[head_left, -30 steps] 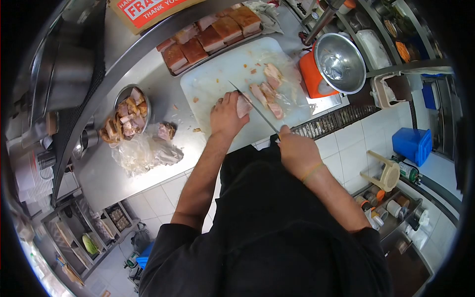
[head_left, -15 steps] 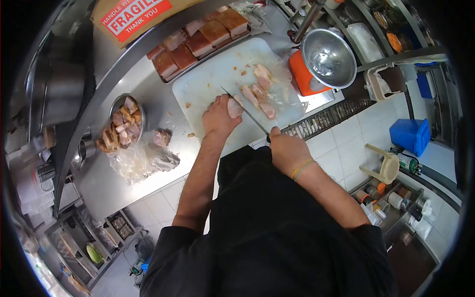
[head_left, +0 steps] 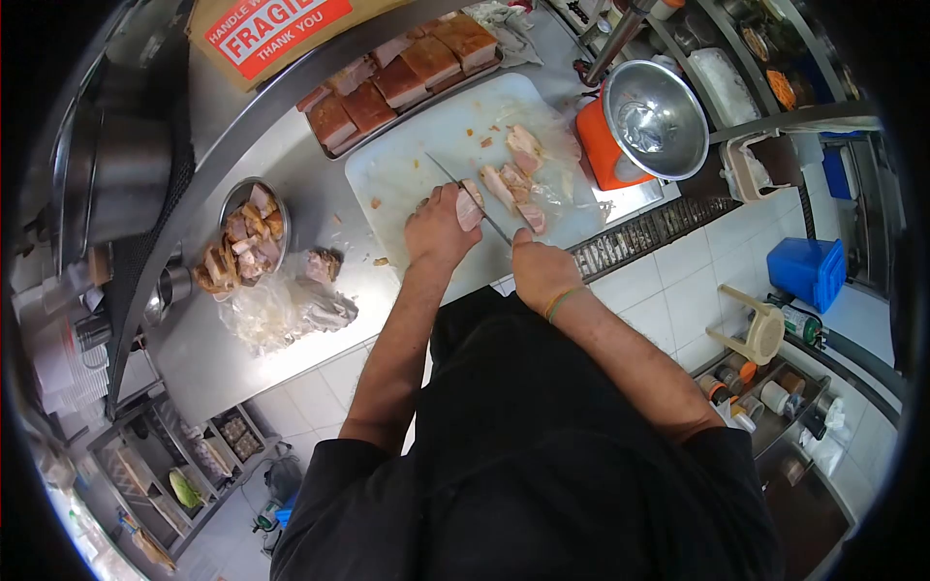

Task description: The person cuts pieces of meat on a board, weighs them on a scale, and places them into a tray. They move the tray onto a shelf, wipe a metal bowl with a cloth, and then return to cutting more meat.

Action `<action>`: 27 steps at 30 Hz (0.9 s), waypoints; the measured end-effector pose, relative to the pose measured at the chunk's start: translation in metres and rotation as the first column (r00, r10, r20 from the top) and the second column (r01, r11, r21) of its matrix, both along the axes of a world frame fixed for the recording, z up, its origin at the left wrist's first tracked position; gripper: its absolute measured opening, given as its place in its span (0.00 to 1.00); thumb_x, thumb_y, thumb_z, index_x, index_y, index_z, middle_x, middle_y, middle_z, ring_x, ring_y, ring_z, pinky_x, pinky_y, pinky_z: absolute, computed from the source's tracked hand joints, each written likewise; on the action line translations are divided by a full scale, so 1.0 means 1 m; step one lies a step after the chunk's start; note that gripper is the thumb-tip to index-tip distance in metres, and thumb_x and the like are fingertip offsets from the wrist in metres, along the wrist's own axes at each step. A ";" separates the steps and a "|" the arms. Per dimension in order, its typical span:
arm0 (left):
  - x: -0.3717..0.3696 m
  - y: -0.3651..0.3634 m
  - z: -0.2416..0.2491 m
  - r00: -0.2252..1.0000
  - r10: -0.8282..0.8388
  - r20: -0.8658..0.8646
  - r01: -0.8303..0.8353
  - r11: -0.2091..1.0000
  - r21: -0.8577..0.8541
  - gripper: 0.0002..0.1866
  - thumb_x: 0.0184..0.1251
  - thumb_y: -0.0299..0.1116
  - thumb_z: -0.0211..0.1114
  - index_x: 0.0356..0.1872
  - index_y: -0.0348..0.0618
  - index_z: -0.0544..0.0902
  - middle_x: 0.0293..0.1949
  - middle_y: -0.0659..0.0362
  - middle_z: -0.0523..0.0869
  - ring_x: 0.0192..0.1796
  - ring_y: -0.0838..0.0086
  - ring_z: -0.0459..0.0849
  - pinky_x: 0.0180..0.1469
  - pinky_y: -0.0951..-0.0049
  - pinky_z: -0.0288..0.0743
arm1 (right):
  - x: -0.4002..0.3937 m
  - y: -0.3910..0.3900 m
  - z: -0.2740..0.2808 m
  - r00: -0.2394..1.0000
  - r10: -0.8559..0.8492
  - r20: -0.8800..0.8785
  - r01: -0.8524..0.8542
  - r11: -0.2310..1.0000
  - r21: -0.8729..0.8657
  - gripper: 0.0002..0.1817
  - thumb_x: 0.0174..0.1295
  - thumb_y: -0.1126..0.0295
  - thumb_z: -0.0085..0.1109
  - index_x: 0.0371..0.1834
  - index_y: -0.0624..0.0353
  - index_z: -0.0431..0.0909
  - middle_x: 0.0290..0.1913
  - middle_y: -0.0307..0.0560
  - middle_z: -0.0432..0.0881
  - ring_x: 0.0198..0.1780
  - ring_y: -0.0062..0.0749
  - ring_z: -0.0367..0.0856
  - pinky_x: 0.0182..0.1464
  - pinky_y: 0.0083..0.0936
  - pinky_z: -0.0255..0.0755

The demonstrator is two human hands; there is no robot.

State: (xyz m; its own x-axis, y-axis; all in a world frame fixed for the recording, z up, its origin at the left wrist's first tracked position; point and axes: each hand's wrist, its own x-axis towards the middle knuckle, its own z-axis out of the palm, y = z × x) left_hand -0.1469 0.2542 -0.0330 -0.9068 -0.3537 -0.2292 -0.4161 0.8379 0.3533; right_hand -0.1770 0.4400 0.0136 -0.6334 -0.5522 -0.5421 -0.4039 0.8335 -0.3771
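Observation:
My left hand [head_left: 440,229] is closed on a piece of meat [head_left: 469,206] on the white cutting board [head_left: 387,182]. My right hand [head_left: 544,273] is wrapped round the handle of a knife [head_left: 491,225]. The long blade points up and left, along the right side of the held piece. Several cut pieces of meat [head_left: 511,180] lie on the board to the right, by a clear plastic sheet [head_left: 565,197]. Behind the board stands a tray of browned meat blocks [head_left: 401,81].
At the left, a metal bowl [head_left: 282,211] holds meat chunks, with a plastic bag [head_left: 266,315] and a loose chunk [head_left: 323,265] near it. A steel bowl [head_left: 655,121] sits over an orange container [head_left: 599,147] at the right. A cardboard box [head_left: 223,68] stands at the back left.
My right hand and the knife have moved left and up, closer to my left hand. The surroundings have shifted slightly in the view.

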 end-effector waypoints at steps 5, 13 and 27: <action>-0.002 0.002 -0.001 0.999 0.016 0.035 -0.015 1.000 -0.022 0.37 0.47 0.43 0.80 0.61 0.49 0.76 0.58 0.57 0.85 0.59 0.57 0.86 0.59 0.57 0.82 | 0.002 -0.007 -0.047 0.997 -0.072 -0.001 0.072 0.994 -0.086 0.13 0.74 0.70 0.43 0.51 0.67 0.72 0.43 0.67 0.88 0.46 0.62 0.89 0.51 0.53 0.82; 0.002 0.002 0.003 0.997 0.052 0.053 -0.053 0.999 0.006 0.41 0.48 0.47 0.80 0.66 0.48 0.74 0.60 0.52 0.84 0.58 0.54 0.86 0.60 0.55 0.81 | 0.011 0.019 -0.056 0.998 -0.061 0.007 0.062 0.989 -0.137 0.13 0.74 0.69 0.42 0.52 0.66 0.72 0.43 0.66 0.89 0.47 0.62 0.89 0.50 0.54 0.81; 0.027 -0.051 -0.008 0.877 0.475 0.067 -0.477 0.847 0.233 0.44 0.64 0.67 0.69 0.54 0.26 0.77 0.38 0.44 0.88 0.39 0.53 0.91 0.43 0.55 0.87 | 0.008 0.096 -0.032 0.994 -0.086 -0.065 0.085 0.996 -0.030 0.17 0.70 0.62 0.62 0.51 0.63 0.70 0.36 0.62 0.88 0.42 0.60 0.89 0.45 0.52 0.81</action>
